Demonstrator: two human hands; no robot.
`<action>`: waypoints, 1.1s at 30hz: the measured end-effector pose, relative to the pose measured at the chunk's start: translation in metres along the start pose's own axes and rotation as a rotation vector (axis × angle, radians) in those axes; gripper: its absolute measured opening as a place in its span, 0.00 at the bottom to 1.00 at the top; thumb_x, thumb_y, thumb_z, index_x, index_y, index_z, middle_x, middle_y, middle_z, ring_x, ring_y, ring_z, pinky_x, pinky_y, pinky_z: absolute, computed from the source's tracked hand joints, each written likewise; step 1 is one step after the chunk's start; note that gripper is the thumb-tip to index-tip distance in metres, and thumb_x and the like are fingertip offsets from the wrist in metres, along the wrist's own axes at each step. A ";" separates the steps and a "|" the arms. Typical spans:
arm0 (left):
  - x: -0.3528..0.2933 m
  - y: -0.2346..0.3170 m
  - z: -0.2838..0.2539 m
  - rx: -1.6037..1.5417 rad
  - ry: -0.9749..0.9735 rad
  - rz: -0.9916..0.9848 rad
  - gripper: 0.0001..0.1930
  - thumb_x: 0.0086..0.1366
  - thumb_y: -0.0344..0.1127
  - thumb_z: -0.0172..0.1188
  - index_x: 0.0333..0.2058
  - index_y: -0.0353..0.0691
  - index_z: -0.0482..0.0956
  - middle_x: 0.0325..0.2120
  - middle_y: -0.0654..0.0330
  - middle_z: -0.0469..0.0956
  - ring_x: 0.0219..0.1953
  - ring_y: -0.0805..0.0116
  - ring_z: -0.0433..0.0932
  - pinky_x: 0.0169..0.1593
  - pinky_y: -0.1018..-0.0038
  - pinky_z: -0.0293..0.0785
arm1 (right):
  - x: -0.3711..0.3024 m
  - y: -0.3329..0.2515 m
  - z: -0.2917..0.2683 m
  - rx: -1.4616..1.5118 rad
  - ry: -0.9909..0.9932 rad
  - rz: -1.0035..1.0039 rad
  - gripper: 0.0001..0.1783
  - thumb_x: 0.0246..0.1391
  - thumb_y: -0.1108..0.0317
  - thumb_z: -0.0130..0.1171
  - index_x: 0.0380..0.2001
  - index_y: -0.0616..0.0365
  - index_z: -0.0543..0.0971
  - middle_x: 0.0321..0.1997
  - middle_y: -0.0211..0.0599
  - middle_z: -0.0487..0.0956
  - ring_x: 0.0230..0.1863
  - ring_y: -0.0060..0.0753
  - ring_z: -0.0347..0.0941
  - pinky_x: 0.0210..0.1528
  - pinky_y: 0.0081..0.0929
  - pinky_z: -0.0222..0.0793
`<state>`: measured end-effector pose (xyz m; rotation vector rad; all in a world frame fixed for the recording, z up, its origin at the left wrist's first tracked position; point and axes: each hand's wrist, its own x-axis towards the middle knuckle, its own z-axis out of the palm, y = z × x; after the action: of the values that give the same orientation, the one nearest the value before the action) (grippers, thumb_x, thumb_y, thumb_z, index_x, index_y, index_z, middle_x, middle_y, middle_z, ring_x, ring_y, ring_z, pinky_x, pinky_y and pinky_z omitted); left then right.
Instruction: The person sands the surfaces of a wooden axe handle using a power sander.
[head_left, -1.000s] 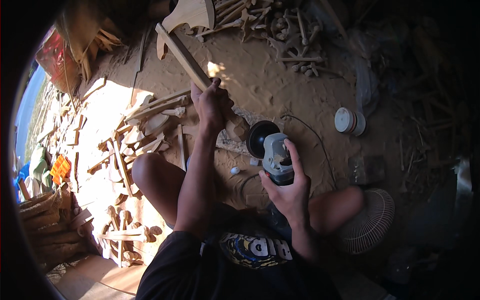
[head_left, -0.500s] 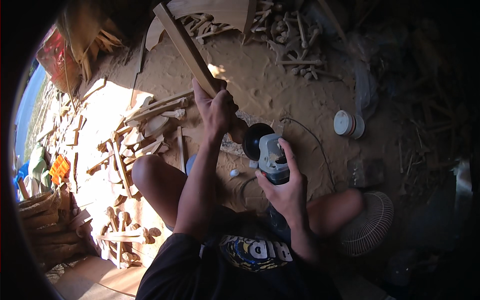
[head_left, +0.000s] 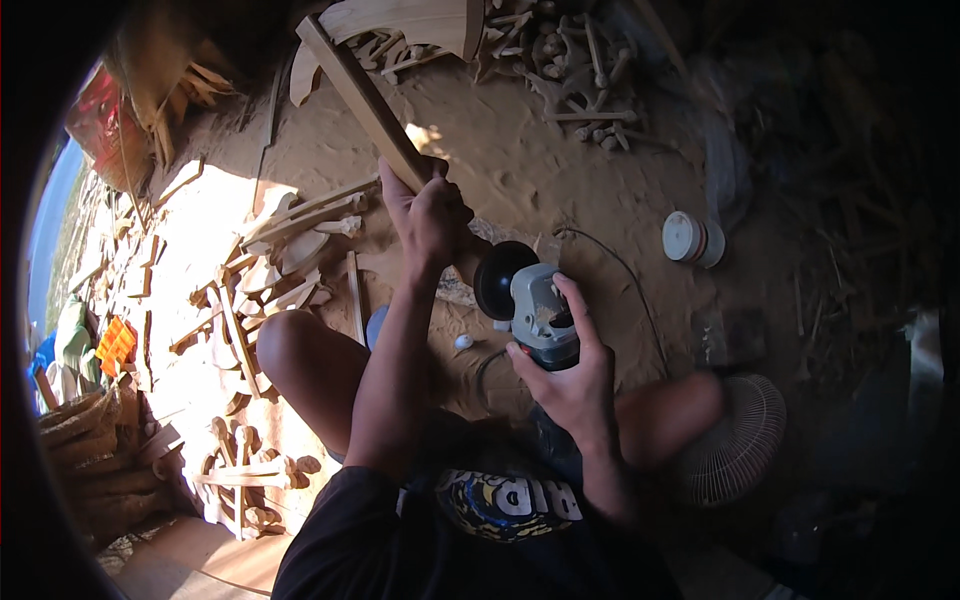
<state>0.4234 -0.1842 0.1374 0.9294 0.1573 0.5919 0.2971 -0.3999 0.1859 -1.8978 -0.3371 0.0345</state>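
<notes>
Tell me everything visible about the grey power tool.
The power tool has a patchy grey housing, perhaps metal, a darker body nearer the wearer and a round black disc at its left. The right hand's grip holds it, index finger along the housing's right. The disc's edge meets or nearly meets the wooden piece; whether it spins, I can't tell.

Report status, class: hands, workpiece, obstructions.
Left hand grips wooden piece; right hand holds grinder. Disc at wooden piece's near end. Cable nearby, not touching disc.
</notes>
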 end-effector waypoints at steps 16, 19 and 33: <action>0.012 0.004 -0.023 -0.329 -0.110 -0.162 0.27 0.49 0.20 0.50 0.48 0.52 0.66 0.29 0.65 0.66 0.16 0.72 0.62 0.16 0.71 0.64 | 0.001 -0.009 -0.006 -0.044 -0.023 0.056 0.48 0.51 0.74 0.75 0.75 0.58 0.65 0.60 0.51 0.82 0.58 0.35 0.82 0.62 0.35 0.76; 0.006 0.008 -0.016 -0.281 -0.085 -0.149 0.25 0.48 0.21 0.51 0.45 0.51 0.65 0.27 0.65 0.66 0.15 0.72 0.62 0.15 0.72 0.63 | 0.004 -0.005 0.000 -0.041 -0.030 0.036 0.48 0.52 0.74 0.75 0.75 0.57 0.65 0.58 0.51 0.84 0.56 0.35 0.84 0.61 0.35 0.77; 0.008 -0.004 -0.022 -0.197 -0.142 -0.103 0.20 0.47 0.20 0.51 0.40 0.47 0.64 0.23 0.64 0.63 0.16 0.71 0.64 0.16 0.71 0.64 | 0.003 0.019 0.002 -0.072 0.022 0.049 0.47 0.52 0.74 0.74 0.74 0.59 0.66 0.59 0.51 0.83 0.54 0.33 0.83 0.59 0.33 0.78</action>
<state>0.4236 -0.1660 0.1225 0.7645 0.0185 0.4358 0.3032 -0.4031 0.1682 -1.9768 -0.2799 0.0347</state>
